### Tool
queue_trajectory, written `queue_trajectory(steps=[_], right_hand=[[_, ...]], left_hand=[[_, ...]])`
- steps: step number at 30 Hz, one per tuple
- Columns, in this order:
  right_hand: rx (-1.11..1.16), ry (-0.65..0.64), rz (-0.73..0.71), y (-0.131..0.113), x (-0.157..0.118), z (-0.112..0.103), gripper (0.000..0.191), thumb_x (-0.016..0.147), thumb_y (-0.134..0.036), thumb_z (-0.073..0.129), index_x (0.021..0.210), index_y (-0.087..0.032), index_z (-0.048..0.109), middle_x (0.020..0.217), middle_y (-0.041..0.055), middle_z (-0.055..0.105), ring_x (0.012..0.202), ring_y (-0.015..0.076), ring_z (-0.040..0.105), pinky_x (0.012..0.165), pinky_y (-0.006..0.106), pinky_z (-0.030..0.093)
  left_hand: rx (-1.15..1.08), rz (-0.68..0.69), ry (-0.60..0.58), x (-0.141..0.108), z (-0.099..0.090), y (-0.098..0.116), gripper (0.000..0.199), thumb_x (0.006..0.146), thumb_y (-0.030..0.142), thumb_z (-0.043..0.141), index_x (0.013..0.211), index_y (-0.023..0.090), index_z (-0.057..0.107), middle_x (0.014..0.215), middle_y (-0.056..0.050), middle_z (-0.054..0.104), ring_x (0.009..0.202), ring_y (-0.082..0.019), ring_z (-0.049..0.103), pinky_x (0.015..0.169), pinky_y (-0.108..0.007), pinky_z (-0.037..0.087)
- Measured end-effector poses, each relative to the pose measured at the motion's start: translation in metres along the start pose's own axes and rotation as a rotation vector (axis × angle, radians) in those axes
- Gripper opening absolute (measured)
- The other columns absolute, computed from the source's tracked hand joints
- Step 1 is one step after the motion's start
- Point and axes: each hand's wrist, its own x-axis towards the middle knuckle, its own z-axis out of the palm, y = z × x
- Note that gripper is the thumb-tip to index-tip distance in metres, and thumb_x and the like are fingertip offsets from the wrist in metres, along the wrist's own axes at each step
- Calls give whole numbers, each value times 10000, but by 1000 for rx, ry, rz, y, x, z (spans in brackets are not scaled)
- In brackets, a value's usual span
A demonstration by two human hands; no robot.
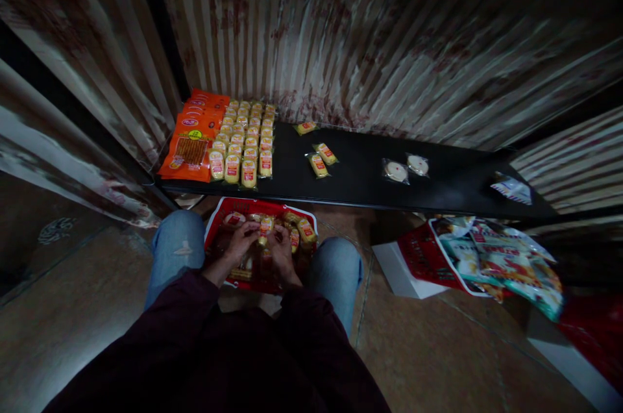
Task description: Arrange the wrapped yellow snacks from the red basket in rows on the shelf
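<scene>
Between my knees stands a red basket (pixel 212 229) with white edging, holding several wrapped snack cakes. Over it, my left hand (pixel 243 239) and my right hand (pixel 281 248) close their fingertips on the two sides of one yellow wrapped snack cake (pixel 265 229), its label facing up. More of these yellow snack cakes (pixel 306 231) lie in the basket to the right of my right hand. Straight ahead on the black shelf (pixel 350 186), rows of the same snack cakes (pixel 249 173) overlap beside a stack of orange snack packets (pixel 189 147).
Loose snack cakes (pixel 318 165) lie mid-shelf. Two round white wrapped items (pixel 396 171) and a small white-and-blue packet (pixel 513 189) lie farther right. A second red basket (pixel 423 257) of snack bags tilts on a white box (pixel 400 271). Curtains (pixel 331 30) hang behind, with dark posts at the sides.
</scene>
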Motion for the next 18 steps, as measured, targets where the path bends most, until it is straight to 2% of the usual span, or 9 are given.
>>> queue_trajectory(steps=[3, 9, 18], right_hand=[[-5, -16, -41, -2, -1, -1, 334, 675, -385, 660, 932, -198, 555, 844, 14, 615, 750, 137, 575, 706, 281, 481], [48, -104, 21, -9, -5, -2, 338, 732, -430, 595, 989, -214, 561, 1023, 48, 624, 873, 174, 601, 757, 321, 500], [75, -177, 2, -21, -8, 3, 347, 709, -392, 623, 1009, -218, 618, 1065, 64, 655, 981, 212, 604, 835, 352, 498]], left_hand=[[6, -9, -10, -2, 0, 1, 229, 598, 241, 695, 814, 180, 652, 925, -48, 653, 905, -188, 582, 855, -325, 424], [1, -34, -11, -4, 2, 3, 275, 601, 254, 703, 858, 177, 644, 960, -58, 654, 937, -199, 582, 876, -342, 423], [-67, -116, 48, -6, 5, 7, 330, 557, 228, 742, 873, 179, 662, 1005, -68, 661, 956, -218, 588, 848, -323, 438]])
